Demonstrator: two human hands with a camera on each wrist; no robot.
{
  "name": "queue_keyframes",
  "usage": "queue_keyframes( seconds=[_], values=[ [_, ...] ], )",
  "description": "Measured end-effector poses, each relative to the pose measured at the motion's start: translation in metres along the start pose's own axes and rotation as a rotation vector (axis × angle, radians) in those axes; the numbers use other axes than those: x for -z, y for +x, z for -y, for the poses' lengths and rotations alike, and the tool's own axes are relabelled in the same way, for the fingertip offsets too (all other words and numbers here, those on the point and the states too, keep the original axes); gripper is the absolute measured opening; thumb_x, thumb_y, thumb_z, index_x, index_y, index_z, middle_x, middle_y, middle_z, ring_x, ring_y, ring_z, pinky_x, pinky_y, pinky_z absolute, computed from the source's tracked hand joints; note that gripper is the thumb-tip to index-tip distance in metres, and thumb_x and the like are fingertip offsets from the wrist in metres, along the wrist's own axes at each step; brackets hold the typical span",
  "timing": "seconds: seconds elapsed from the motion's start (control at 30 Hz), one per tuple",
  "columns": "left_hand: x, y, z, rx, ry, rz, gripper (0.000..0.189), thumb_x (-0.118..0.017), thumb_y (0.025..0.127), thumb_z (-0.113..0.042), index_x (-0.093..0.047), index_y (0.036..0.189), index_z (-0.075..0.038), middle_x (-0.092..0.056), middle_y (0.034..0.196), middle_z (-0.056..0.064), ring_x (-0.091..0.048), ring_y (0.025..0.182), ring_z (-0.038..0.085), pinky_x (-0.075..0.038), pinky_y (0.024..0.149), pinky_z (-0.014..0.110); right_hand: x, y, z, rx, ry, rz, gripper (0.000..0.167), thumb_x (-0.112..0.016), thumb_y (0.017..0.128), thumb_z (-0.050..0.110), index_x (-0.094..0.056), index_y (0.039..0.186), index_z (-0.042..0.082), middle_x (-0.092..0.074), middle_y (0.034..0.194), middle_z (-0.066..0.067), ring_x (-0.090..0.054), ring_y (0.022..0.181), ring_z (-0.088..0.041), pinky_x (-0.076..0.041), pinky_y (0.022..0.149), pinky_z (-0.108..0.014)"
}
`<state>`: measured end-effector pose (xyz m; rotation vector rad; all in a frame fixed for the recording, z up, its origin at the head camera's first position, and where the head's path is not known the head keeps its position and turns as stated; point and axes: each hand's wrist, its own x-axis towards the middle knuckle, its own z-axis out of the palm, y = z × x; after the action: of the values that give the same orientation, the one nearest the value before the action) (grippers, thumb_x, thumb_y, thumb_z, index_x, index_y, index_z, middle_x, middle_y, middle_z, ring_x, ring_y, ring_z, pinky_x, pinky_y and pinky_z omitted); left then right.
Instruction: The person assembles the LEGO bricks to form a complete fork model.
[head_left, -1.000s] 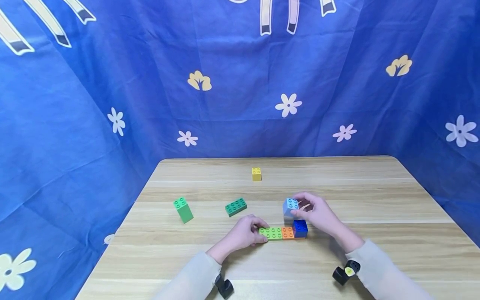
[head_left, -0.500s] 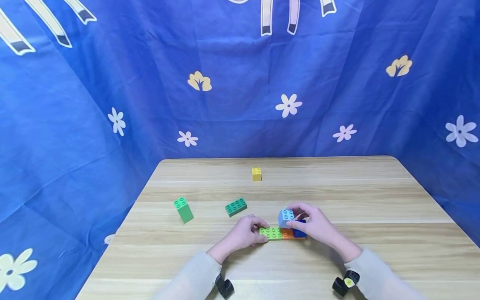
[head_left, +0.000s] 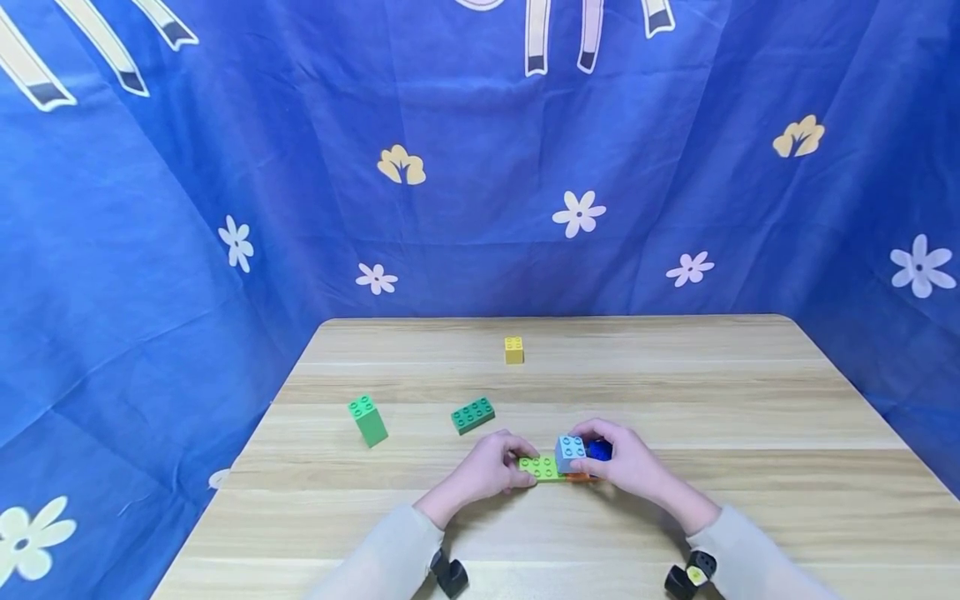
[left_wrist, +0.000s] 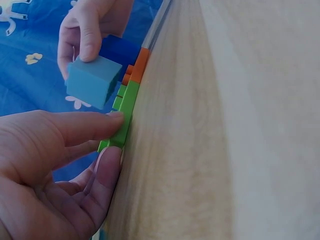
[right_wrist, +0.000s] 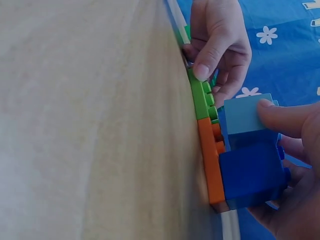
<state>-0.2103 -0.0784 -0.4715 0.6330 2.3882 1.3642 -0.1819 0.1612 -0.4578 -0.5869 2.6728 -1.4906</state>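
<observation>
Hand L (head_left: pixel 487 464): pinching lime brick (head_left: pixel 542 469).
Hand R (head_left: pixel 628 457): pinching lt-blue brick (head_left: pixel 570 454) abv. studs (left_wrist: pixel 121 91).
Dk-blue brick (right_wrist: pixel 254 172): on orange brick (right_wrist: pixel 211 162).

Light blue block (head_left: pixel 569 454), in the right hand (head_left: pixel 624 458). Dark blue block (right_wrist: pixel 252 172), just beside that hand. Orange block (right_wrist: pixel 210 160), below it. Lime green block (head_left: pixel 543 469), in the left hand (head_left: pixel 487 467). Dark green block (head_left: pixel 472 415), beyond the left hand. Bright green block (head_left: pixel 368 422), left of that hand. Yellow block (head_left: pixel 513 351), farthest beyond both. Table (head_left: pixel 675 375), under the hands: pale wood, streaked grain. Curtain (head_left: pixel 480 217), beyond the hands: blue, white flowers (head_left: pixel 579 214), yellow trees (head_left: pixel 785 143). Sleeves (head_left: pixel 382 550): pale grey.
</observation>
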Motion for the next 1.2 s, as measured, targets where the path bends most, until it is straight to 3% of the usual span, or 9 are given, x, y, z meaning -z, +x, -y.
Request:
queue_keyframes(
  seconds=[0.63,0.9,1.2],
  values=[
    [-0.0031,-0.0018,-0.0016,0.007,-0.005,-0.005,0.032,-0.077,0.072,-0.003,-0.068,0.102,-0.006,-0.050,0.090,0.006,-0.053,0.056,0.012,-0.053,0.046,0.026,-0.0040,-0.0023,-0.0081,-0.036,0.009,0.011,0.032,-0.077,0.075,0.031,-0.063,0.103,0.022,-0.061,0.100,0.004,-0.054,0.092,-0.019,-0.044,0.082,-0.038],
    [-0.0031,-0.0019,-0.0024,-0.003,0.006,-0.005,0.032,-0.077,0.072,-0.003,-0.068,0.103,-0.006,-0.051,0.091,0.005,-0.054,0.057,0.012,-0.053,0.046,0.026,-0.0035,-0.0012,-0.0043,-0.044,-0.002,0.011,0.033,-0.078,0.074,0.030,-0.065,0.101,0.017,-0.062,0.102,0.001,-0.054,0.094,-0.020,-0.046,0.083,-0.041],
    [-0.0030,-0.0014,-0.0037,0.006,-0.001,-0.005,0.032,-0.077,0.071,-0.003,-0.068,0.102,-0.006,-0.051,0.091,0.007,-0.054,0.057,0.012,-0.052,0.046,0.025,-0.0055,0.0020,-0.0076,-0.003,-0.031,0.011,0.032,-0.079,0.073,0.030,-0.066,0.099,0.018,-0.062,0.097,0.003,-0.055,0.090,-0.018,-0.047,0.080,-0.037]
  ],
)
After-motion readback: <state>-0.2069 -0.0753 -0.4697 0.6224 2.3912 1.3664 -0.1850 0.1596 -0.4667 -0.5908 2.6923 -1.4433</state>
